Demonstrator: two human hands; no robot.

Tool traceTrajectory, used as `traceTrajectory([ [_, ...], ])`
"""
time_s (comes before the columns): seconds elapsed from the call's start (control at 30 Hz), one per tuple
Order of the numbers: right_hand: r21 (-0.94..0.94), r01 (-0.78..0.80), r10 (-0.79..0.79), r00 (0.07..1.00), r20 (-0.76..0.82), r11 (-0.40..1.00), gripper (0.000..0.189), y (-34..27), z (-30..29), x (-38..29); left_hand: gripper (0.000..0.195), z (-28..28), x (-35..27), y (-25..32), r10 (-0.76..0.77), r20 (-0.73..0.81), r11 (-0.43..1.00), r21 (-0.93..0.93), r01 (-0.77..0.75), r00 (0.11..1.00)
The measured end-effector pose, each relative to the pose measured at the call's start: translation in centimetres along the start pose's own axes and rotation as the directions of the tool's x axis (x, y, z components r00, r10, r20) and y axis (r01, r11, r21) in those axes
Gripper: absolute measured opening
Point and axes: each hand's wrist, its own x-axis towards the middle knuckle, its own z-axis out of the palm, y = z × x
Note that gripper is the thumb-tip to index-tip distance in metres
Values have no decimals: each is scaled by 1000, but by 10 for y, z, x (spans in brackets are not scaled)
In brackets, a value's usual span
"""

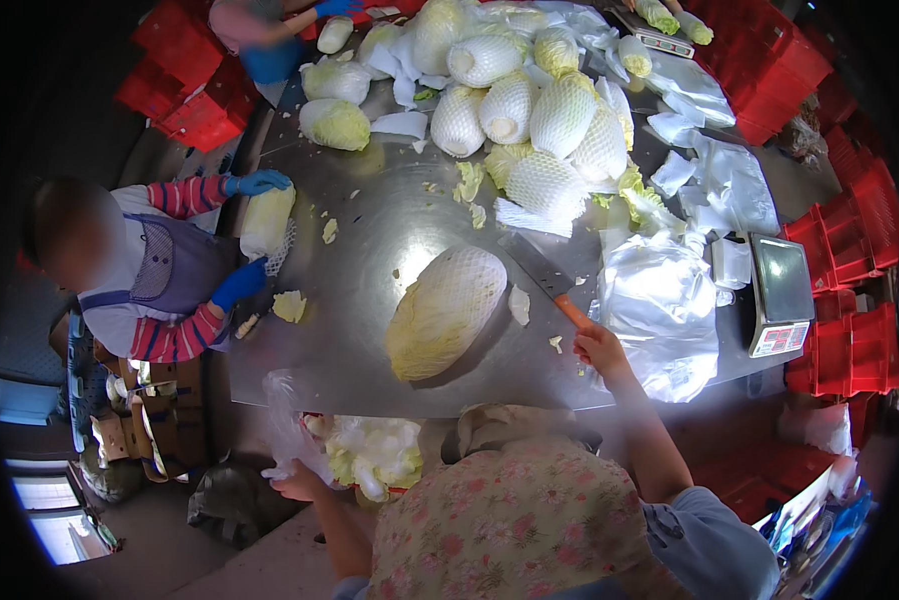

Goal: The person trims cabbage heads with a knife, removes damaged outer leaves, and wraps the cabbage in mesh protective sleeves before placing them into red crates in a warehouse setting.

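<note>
My right hand (598, 347) grips the orange handle of a kitchen knife (537, 268), whose wide blade points away from me over the steel table (344, 225). To the left of the knife lies a whole napa cabbage (447, 311), its leafy end towards me. A loose piece of pale leaf (519, 305) rests between the two. Past the table's near edge, my left hand (299, 482) holds a clear plastic bag (293, 412) that hangs loosely bunched. Beside that bag a red crate holds cut cabbage leaves (374, 454).
Wrapped cabbages (509, 109) in foam nets are heaped at the back. Plastic bags (655, 315) are stacked to the right, beside a digital scale (782, 292). On the left, a co-worker (171, 262) in blue gloves handles another cabbage (268, 221). Red crates (847, 345) stand beyond the table.
</note>
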Motion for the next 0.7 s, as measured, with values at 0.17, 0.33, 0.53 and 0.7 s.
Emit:
traceTrajectory([
  [0.17,-119,133,-131,991,22,984,20,-12,33,-9,89,75,-9,-60,81,384,980,140,-144,920],
  [0.33,-347,320,-319,946,62,882,25,-1,37,-4,81,104,-26,-14,259,606,938,29,-347,752],
  [0.53,-596,529,-585,803,119,604,46,-54,100,-14,67,35,-119,140,812,253,574,-515,-637,526],
  [0.7,-723,547,-687,713,138,422,59,-55,133,6,97,-40,-231,242,941,339,261,-763,-592,-22],
])
